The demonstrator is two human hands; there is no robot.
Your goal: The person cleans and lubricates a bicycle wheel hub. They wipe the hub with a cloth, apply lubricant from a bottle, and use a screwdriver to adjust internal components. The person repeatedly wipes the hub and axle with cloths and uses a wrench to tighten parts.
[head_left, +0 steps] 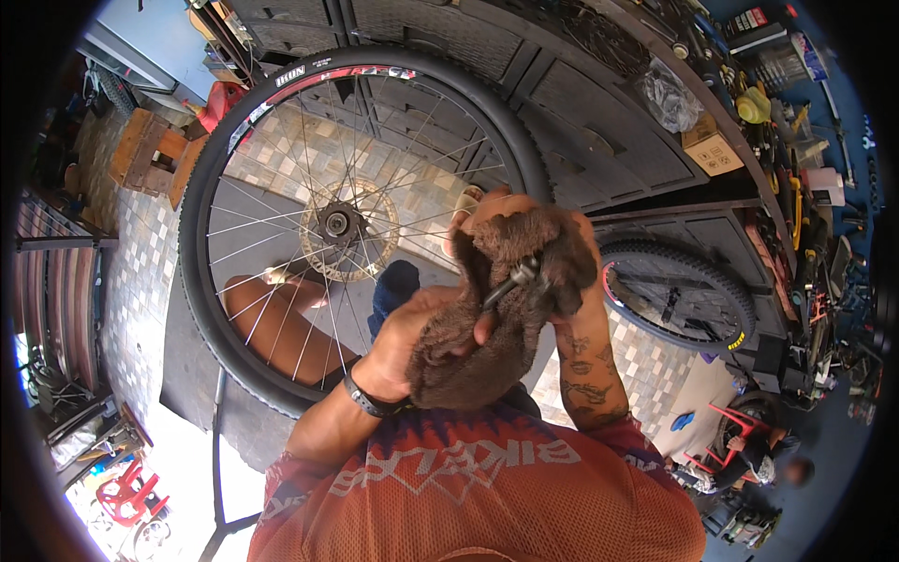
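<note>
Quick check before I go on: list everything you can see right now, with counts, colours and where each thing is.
rag: one, brown, fluffy, centre, wrapped round both hands
metal part: one, dark grey, slim, sticking out of the rag
wheel: one, black tyre with silver spokes, upright in front of the person, left of centre
brake disc: one, silver, at the wheel's hub
second tyre: one, black, knobbly, right, by the cabinets
cabinets: dark grey, top and right
cardboard box: one, brown, upper right
wooden stool: one, brown, upper left
wristband: one, black, on the left wrist
left hand: holding the rag's lower part
right hand: gripping the rag's top
</note>
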